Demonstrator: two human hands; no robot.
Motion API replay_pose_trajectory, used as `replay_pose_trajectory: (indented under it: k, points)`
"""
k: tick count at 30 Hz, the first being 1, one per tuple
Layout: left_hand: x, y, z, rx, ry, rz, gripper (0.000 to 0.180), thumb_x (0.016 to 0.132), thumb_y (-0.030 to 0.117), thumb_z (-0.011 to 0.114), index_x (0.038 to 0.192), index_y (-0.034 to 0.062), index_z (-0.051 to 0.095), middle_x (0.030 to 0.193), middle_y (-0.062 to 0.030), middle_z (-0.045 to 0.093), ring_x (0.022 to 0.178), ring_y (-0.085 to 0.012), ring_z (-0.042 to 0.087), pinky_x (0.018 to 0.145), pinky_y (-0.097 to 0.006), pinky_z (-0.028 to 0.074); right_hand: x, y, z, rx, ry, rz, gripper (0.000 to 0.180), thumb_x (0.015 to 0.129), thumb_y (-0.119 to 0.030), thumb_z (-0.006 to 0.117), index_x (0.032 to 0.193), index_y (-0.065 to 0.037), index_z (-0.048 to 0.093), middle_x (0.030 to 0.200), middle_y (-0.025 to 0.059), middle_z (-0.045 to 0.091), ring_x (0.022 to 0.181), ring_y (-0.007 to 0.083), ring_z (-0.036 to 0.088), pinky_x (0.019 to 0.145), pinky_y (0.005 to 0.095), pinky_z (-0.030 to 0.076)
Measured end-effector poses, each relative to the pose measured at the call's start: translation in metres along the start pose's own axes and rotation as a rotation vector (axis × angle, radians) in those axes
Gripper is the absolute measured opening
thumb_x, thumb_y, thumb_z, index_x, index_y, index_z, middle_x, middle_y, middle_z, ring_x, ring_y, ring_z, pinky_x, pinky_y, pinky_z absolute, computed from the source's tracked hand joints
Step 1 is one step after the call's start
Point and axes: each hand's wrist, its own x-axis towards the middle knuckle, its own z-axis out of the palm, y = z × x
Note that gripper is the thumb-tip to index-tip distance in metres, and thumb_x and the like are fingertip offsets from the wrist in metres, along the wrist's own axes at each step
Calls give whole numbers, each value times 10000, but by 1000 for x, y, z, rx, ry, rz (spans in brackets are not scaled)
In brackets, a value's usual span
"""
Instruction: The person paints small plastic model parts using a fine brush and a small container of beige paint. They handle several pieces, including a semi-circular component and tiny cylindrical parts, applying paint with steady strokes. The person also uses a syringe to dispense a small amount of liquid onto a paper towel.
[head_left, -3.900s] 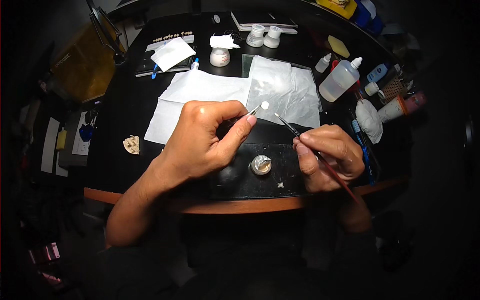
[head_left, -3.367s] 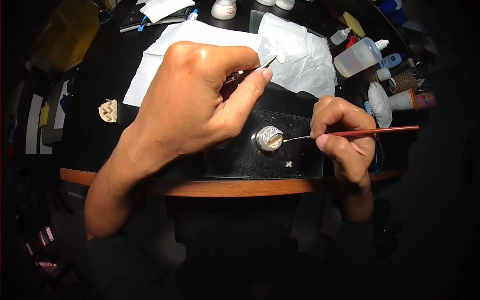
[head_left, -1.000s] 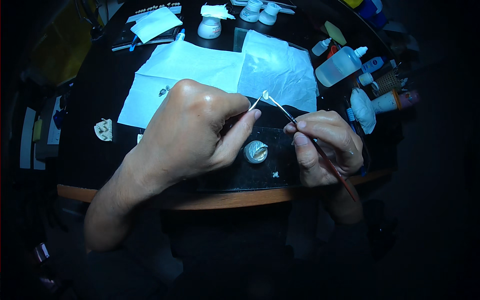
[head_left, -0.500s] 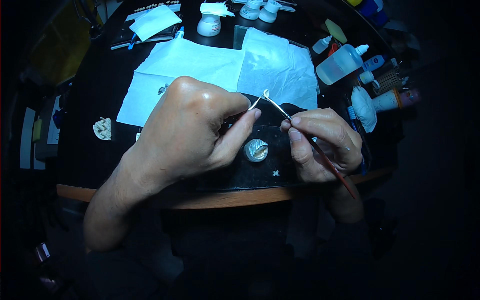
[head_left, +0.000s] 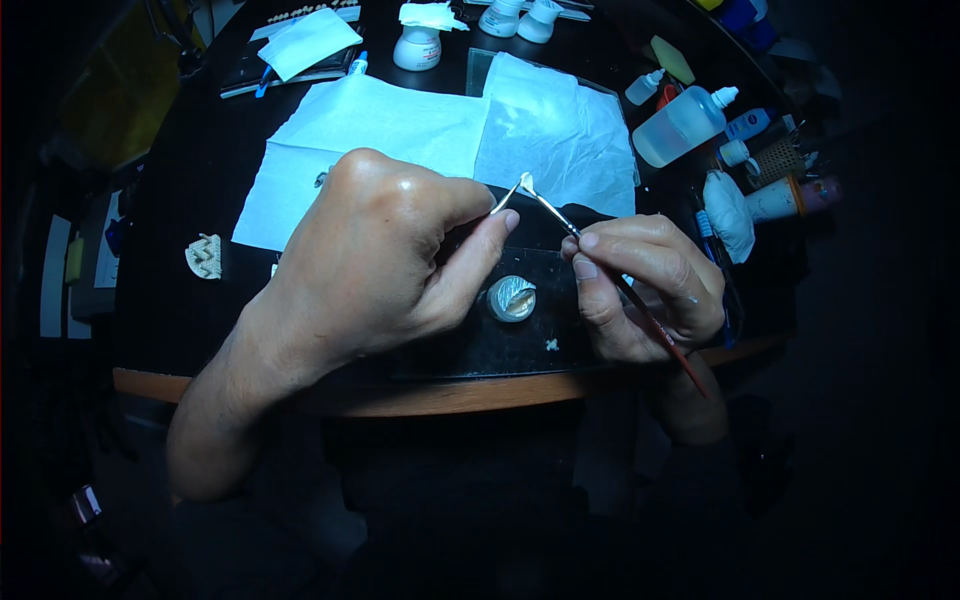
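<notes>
Three white jars, two tissue sheets

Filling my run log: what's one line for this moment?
left hand: holds tool | right hand: holds brush | tips meet above dish

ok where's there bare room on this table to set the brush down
Bare black tabletop lies left of the left hand, around the small tooth model. The white paper sheets are mostly uncovered too. The right side is crowded: clear bottle, tubes and jars beside the right hand holding the brush.
</notes>
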Motion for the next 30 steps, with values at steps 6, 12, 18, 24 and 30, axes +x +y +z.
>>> replay_pose_trajectory:
  k: [6,12,18,24,30]
  points:
    - [2,0,2,-19,51,17,227,925,84,730,728,-26,754,511,-120,640,419,-183,633,407,-286,445,3,-4,-1,13,0,11,190,871,11,776,1056,27,733,891,151,756,755,207,773,626,300,639]
    - [3,1,-1,-71,12,-36,205,926,84,731,768,-38,776,526,-130,658,412,-168,630,398,-266,434,2,-5,-2,5,9,-1,187,865,15,765,1048,22,726,875,136,756,741,204,768,600,291,620]
    - [1,0,-1,-53,0,-16,161,966,65,740,845,-26,797,559,-65,659,450,-84,570,426,-233,352,1,-3,-2,-29,42,22,171,855,12,764,1020,16,724,864,134,762,720,206,764,612,290,618]
    - [3,0,0,-100,14,-43,226,948,103,725,767,-22,780,510,-90,644,411,-139,606,400,-248,402,0,-5,-4,21,37,36,164,855,16,758,1014,20,719,852,128,760,701,207,761,610,295,625]
    - [3,-3,-1,-64,19,-3,224,952,113,729,780,-16,788,520,-81,652,414,-133,601,402,-248,398,0,-4,-4,41,96,69,141,879,7,742,1016,21,718,849,126,760,686,194,756,596,289,619]
